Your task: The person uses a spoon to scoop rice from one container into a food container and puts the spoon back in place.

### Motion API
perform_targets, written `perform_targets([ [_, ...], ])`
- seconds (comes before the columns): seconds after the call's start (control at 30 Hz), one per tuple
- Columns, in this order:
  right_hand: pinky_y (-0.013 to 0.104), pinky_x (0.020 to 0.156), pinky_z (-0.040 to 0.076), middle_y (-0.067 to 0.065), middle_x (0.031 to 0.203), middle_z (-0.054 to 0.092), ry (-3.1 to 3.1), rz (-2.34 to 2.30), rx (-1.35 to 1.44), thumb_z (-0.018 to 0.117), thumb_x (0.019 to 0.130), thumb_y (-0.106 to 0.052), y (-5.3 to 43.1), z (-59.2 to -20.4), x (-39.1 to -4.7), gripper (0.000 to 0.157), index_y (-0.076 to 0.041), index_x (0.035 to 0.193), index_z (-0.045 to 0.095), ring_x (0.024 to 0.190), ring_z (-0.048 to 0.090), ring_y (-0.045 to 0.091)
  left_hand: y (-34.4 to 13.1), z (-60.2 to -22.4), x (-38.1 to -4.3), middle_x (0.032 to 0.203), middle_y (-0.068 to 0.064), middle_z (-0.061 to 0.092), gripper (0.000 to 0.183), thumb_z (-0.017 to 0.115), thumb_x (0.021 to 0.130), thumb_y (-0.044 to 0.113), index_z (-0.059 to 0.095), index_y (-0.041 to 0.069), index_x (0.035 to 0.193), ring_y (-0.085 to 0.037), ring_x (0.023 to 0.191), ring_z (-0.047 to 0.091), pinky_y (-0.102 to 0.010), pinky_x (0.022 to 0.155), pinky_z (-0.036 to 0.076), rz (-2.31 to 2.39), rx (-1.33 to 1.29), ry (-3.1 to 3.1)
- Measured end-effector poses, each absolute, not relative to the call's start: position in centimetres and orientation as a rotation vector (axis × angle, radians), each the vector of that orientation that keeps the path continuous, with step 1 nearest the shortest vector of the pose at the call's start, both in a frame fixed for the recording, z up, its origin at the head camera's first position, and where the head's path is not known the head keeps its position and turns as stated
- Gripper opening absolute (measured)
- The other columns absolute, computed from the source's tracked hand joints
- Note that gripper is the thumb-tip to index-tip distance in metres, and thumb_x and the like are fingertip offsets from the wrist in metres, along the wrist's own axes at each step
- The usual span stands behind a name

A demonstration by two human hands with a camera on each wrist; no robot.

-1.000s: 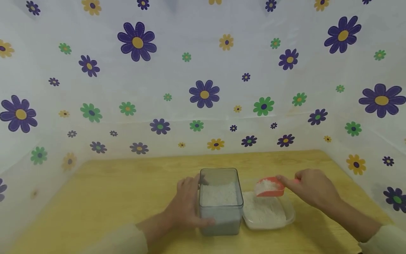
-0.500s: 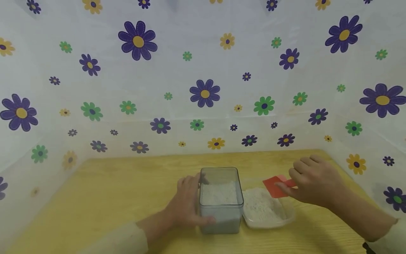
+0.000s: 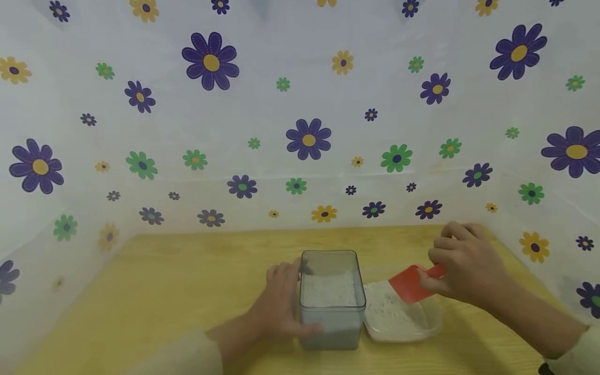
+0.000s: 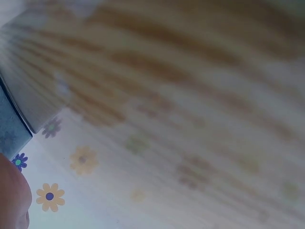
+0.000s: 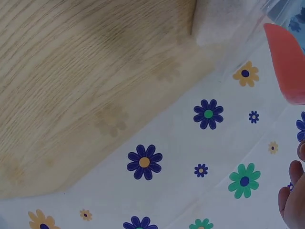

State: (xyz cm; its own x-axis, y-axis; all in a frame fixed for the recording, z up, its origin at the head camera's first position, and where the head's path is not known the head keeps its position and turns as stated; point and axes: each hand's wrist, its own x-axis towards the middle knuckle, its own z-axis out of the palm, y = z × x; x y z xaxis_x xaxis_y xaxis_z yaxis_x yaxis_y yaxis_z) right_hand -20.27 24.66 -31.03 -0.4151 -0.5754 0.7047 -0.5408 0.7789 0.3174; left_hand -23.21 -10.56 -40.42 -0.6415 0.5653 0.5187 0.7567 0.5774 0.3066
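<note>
My right hand (image 3: 461, 265) grips the handle of a red scoop (image 3: 410, 284), turned with its underside toward the head camera. It hangs over a low clear plastic tub (image 3: 398, 336) that holds a loose white grainy powder (image 3: 386, 307). In the right wrist view the scoop (image 5: 288, 67) shows at the right edge, with fingertips (image 5: 295, 195) below. My left hand (image 3: 278, 304) holds a tall grey see-through container (image 3: 330, 328) from its left side, thumb across the front. More of the white stuff lies inside it. The left wrist view catches only the container's corner (image 4: 14, 124).
Both vessels stand side by side on a wood-grain table (image 3: 187, 281), the tub right of the container. A white sheet with printed flowers (image 3: 262, 104) surrounds the table at the back and both sides.
The scoop, level and heaped with white powder a second ago, has been tipped over above the tub and has since come lower. The tub's powder surface is now rougher. The left hand stays put.
</note>
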Motion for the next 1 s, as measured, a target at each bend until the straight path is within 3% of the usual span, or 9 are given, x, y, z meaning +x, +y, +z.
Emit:
perform_targets([
  [0.23, 0.04, 0.069, 0.033, -0.007, 0.051, 0.049, -2.072, 0.004, 0.807, 0.039, 0.083, -0.046, 24.0, -30.3, -19.9, 0.048, -0.017, 0.046, 0.051, 0.074, 0.045, 0.021, -10.2, -40.7, -23.1, 0.115, 0.007, 0.048, 0.102, 0.062, 0.059, 0.078, 0.035, 0.014, 0.133, -0.008, 0.1, 0.041, -0.041, 0.093, 0.025, -0.748, -1.06, -2.466],
  [0.53, 0.039, 0.065, 0.031, -0.003, 0.045, 0.043, -2.034, -0.049, 0.754, 0.038, 0.082, -0.048, 22.4, -27.9, -20.3, 0.052, -0.015, 0.043, 0.045, 0.067, 0.041, 0.021, -10.4, -40.3, -23.1, 0.112, 0.004, 0.047, 0.101, 0.062, 0.06, 0.078, 0.036, 0.012, 0.131, -0.009, 0.097, 0.039, -0.042, 0.093, 0.023, -0.709, -1.056, -2.466],
  [0.8, 0.038, 0.061, 0.027, -0.004, 0.045, 0.039, -1.914, 0.024, 0.802, 0.05, 0.076, -0.039, 19.8, -25.8, -20.7, 0.041, -0.015, 0.043, 0.044, 0.064, 0.04, 0.02, -10.5, -40.5, -23.1, 0.111, 0.004, 0.049, 0.101, 0.062, 0.059, 0.078, 0.038, 0.01, 0.13, -0.009, 0.099, 0.04, -0.043, 0.094, 0.023, -0.755, -1.072, -2.457],
  [1.0, 0.038, 0.061, 0.03, -0.003, 0.044, 0.036, -1.846, -0.002, 0.841, 0.046, 0.079, -0.037, 17.7, -25.0, -20.8, 0.043, -0.015, 0.043, 0.038, 0.062, 0.039, 0.02, -10.4, -40.2, -23.5, 0.114, 0.005, 0.05, 0.1, 0.062, 0.06, 0.078, 0.038, 0.011, 0.131, -0.009, 0.102, 0.041, -0.043, 0.095, 0.024, -0.75, -1.076, -2.434],
])
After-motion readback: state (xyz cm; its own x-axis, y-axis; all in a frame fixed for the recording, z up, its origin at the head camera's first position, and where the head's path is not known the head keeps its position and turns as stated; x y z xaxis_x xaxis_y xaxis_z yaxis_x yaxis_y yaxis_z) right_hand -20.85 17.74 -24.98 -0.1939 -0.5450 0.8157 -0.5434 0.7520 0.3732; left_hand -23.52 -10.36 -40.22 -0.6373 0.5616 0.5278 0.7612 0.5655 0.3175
